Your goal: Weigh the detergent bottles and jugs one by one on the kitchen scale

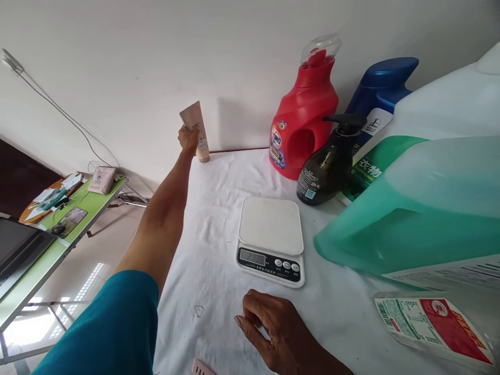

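At the far left corner of the table, my left hand (188,138) is closed around a beige squeeze tube (202,136), which stands cap down and slightly tilted near the wall. My right hand (273,328) rests on the white cloth with loosely curled fingers and the thumb apart, holding nothing. Just beyond it lies a white digital kitchen scale (270,224) with a bare platform. Its display (252,257) is lit with digits too faint to read surely.
Along the right stand a red detergent bottle (300,109), a dark pump bottle (326,166), a blue bottle (385,83) and large green jugs (429,203). A labelled clear container (433,325) sits at the lower right. A green side table (84,203) stands left.
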The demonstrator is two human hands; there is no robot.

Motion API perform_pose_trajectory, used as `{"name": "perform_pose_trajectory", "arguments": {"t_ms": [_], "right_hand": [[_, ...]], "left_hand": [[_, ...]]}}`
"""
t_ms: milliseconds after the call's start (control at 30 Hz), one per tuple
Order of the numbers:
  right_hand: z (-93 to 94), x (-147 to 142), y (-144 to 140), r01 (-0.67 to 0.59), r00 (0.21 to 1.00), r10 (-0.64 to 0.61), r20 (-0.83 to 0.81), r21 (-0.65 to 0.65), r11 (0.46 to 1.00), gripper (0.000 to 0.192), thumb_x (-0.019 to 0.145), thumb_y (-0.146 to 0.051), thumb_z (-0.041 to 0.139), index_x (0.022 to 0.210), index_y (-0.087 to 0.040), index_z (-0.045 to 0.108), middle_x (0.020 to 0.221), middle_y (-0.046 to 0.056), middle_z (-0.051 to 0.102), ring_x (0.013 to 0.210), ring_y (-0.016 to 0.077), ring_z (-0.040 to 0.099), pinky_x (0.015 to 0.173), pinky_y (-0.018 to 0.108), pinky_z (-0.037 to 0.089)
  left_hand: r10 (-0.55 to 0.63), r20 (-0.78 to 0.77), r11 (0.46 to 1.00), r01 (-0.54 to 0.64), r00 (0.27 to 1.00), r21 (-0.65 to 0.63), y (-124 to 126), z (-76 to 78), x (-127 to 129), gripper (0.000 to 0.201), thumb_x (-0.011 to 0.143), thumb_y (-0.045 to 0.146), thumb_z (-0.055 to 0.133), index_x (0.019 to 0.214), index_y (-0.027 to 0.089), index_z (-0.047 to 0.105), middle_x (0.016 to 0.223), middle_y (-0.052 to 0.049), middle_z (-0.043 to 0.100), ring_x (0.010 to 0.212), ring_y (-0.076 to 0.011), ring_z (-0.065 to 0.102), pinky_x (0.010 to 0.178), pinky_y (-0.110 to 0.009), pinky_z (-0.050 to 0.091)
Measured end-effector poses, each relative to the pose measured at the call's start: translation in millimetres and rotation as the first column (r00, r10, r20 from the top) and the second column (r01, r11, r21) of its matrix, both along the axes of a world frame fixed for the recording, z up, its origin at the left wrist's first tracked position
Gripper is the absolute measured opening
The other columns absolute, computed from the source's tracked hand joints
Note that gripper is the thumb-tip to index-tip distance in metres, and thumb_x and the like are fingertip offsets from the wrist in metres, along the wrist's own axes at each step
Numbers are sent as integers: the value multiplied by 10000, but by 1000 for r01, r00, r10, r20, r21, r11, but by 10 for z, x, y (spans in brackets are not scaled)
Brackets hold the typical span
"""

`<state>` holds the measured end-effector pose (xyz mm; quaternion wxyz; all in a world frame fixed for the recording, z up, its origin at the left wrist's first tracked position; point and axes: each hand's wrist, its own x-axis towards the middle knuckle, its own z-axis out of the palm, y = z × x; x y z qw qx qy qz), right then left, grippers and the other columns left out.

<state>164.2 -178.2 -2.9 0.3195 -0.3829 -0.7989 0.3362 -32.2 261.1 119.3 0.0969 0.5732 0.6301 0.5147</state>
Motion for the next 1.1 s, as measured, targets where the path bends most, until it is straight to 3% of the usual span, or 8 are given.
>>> {"name": "perform_pose_trajectory", "arguments": {"t_ms": [133, 267, 400, 500, 600, 733, 900, 1100], "right_hand": [[7, -3, -11, 8, 1000, -8, -16, -31, 999, 260, 984, -208, 535, 770, -231, 390, 712, -26, 529, 578, 108, 457, 569, 260, 329], [-16, -12, -17, 19, 999, -20, -43, -25, 1000, 244, 959, -203, 547, 777, -230, 387, 708, -37, 514, 583, 108, 434, 578, 264, 306], [-28, -21, -17, 29, 998, -32, -60, -41, 999, 256, 950, -202, 551, 760, -225, 381, 694, -43, 490, 576, 102, 405, 577, 263, 289], [-17, -31, -16, 28, 997, -32, -72, -58, 998, 263, 947, -198, 555, 751, -222, 382, 692, -46, 484, 575, 98, 397, 574, 262, 286], [0, -36, -14, 25, 997, -30, -71, -71, 997, 265, 948, -192, 559, 749, -221, 387, 693, -46, 483, 575, 98, 396, 575, 266, 284], [14, -27, -15, 21, 998, -25, -50, -85, 996, 267, 947, -191, 564, 749, -221, 388, 694, -46, 482, 578, 101, 390, 584, 269, 287], [2, -22, -18, 19, 998, -25, -65, -92, 996, 263, 940, -201, 563, 746, -217, 386, 696, -42, 492, 581, 100, 390, 596, 270, 284], [-5, -30, -19, 22, 996, -29, -78, -90, 996, 260, 946, -210, 550, 740, -216, 391, 686, -40, 489, 577, 100, 387, 593, 266, 271]], "left_hand": [[14, 94, 999, -10, 995, -38, -294, 22, 32, 131, 854, 203, 704, 856, 161, 580, 1007, -115, 697, 889, -214, 665, 762, -361, 533], [-230, 147, 970, 215, 962, 110, -807, 137, 113, 195, 804, 261, 746, 747, 181, 578, 794, -20, 662, 762, -173, 624, 703, -327, 522], [-473, 326, 880, 457, 818, 131, -1485, 268, 325, 214, 744, 324, 830, 825, 182, 691, 859, -41, 743, 804, -196, 687, 758, -356, 570], [-588, 414, 795, 590, 695, 139, -1955, 312, 574, 309, 698, 394, 890, 847, 183, 721, 879, -52, 765, 807, -214, 714, 759, -376, 592], [-662, 445, 717, 683, 603, 142, -2273, 296, 824, 354, 698, 451, 898, 853, 179, 734, 878, -46, 771, 806, -217, 725, 762, -382, 604], [-712, 438, 647, 755, 549, 105, -2473, 247, 1043, 373, 714, 484, 898, 844, 173, 738, 865, -39, 761, 817, -224, 733, 767, -385, 606], [-704, 397, 663, 745, 589, 71, -2557, 224, 1110, 403, 723, 536, 886, 822, 178, 728, 839, -20, 744, 841, -219, 732, 767, -359, 603], [-718, 371, 650, 758, 589, 54, -2615, 194, 1043, 407, 768, 553, 850, 899, 181, 752, 927, -45, 782, 891, -227, 744, 795, -358, 609]]}}
